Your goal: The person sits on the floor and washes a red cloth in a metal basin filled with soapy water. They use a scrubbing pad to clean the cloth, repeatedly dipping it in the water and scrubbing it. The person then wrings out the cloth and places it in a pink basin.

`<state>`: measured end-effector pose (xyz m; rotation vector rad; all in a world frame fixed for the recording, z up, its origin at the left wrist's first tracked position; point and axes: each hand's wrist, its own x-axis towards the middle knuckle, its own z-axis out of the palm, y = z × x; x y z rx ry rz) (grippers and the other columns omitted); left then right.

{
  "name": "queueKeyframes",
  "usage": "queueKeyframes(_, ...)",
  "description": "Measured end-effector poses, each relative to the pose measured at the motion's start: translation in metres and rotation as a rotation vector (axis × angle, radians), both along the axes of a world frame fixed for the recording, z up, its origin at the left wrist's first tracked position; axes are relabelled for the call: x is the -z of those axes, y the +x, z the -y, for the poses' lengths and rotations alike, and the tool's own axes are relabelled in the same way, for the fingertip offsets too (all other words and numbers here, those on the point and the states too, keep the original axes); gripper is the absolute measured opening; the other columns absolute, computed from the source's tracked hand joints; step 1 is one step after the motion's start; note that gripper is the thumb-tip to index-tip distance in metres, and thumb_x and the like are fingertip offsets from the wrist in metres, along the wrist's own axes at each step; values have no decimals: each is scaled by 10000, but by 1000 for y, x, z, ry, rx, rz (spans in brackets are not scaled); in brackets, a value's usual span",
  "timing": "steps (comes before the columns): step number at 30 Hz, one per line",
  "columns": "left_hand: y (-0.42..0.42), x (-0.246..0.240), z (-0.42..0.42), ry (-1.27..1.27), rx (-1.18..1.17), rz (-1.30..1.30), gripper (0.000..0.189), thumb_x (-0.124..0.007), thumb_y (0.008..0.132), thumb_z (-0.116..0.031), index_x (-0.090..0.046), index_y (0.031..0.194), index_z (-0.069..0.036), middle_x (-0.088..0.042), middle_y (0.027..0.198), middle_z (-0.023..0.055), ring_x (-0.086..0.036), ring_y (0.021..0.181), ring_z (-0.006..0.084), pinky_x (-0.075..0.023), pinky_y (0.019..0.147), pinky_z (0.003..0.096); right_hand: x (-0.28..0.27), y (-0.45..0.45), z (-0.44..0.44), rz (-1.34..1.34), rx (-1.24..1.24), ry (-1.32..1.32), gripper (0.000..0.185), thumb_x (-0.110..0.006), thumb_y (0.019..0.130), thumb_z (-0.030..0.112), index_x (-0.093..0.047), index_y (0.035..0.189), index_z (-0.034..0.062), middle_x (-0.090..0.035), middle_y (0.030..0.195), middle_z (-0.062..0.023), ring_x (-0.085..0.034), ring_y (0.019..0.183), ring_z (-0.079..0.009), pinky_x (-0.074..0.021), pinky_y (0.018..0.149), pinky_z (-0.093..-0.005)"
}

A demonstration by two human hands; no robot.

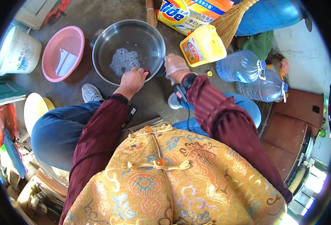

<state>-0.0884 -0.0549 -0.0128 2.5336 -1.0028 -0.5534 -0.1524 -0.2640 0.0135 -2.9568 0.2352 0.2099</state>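
Observation:
A round stainless steel basin sits on the floor before me, holding clear water with a patch of white suds. My left hand reaches over its near rim, with curled fingers at a small dark red thing inside. What that thing is stays too covered to tell. Just outside the basin's right side is my right hand, in a thin clear plastic glove and slightly blurred. Its fingertips are close to the rim; whether they grip the dark handle there is unclear. A yellow jug of detergent stands to its right.
A pink basin with water and a white bucket stand left. Rightward are a small yellow cap, large plastic water bottles and a brown cabinet. A Tide bag and a straw broom are at the back.

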Motion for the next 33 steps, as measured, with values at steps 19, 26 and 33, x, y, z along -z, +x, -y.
queueKeyframes(19, 1, 1, -2, 3, -14, 6, 397, -439, 1004, -421, -655, 1053, -91, -630, 1055, 190, -654, 937, 405, -520, 829, 501, -13, -5, -13, -274, 236, 277, 133, -614, 809, 109, -714, 884, 63, -689, 927, -179, -683, 881, -362, -550, 779, -443)
queueKeyframes(26, 1, 8, -4, -55, -22, 50, 366, -453, 998, -407, -646, 1046, -101, -639, 1019, 184, -652, 898, 412, -526, 799, 509, -1, -13, 10, 49, -16, 3, 145, -600, 823, 134, -685, 902, 48, -675, 933, -184, -669, 883, -374, -539, 783, -452)
queueKeyframes(33, 28, 14, -27, -58, 38, 127, 365, -450, 996, -403, -652, 1073, -109, -649, 1016, 169, -652, 891, 396, -525, 788, 501, 12, -21, 15, 237, -257, 155, 150, -605, 846, 182, -684, 926, 82, -652, 952, -133, -641, 913, -334, -523, 819, -422)
